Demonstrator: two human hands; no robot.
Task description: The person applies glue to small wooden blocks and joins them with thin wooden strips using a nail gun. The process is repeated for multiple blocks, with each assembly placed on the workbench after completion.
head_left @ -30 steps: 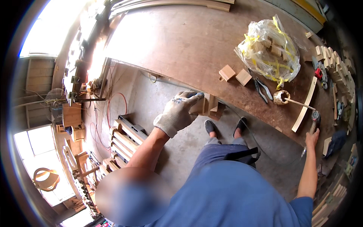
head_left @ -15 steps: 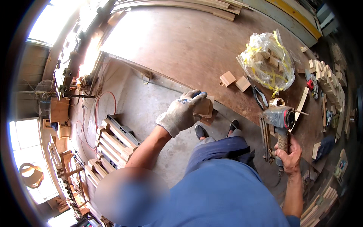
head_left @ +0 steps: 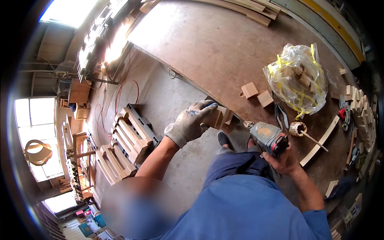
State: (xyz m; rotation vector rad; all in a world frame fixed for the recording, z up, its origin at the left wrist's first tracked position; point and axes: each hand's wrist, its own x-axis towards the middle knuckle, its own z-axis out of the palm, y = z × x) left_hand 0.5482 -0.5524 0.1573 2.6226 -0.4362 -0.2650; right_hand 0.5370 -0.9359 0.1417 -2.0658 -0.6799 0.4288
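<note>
My left hand (head_left: 191, 120), in a pale work glove, grips a small wooden block (head_left: 218, 117) at the table's front edge. Its fingers lie over the block's top and side, and other wood pieces show just beside it. In my bare right hand (head_left: 285, 160) is a grey air nail gun (head_left: 267, 135), held by its grip, which my fingers and the tool body mostly hide. The gun lies tilted, its nose toward the wood in my left hand, with a small gap between. Two loose wooden blocks (head_left: 250, 90) rest on the table farther back.
On the brown table (head_left: 200, 52) are a clear plastic bag (head_left: 296, 80) of wood blocks, pliers (head_left: 281, 116), a crusted pot (head_left: 297, 129) with a stick and a wooden strip (head_left: 320, 141). Stacked blocks stand at right. Slatted wood pieces (head_left: 130, 132) and red hoses (head_left: 128, 90) are at left.
My right hand has brought the nail gun left and turned it, so its nose now points at the wood. My left hand still grips the block. The whole view has shifted.
</note>
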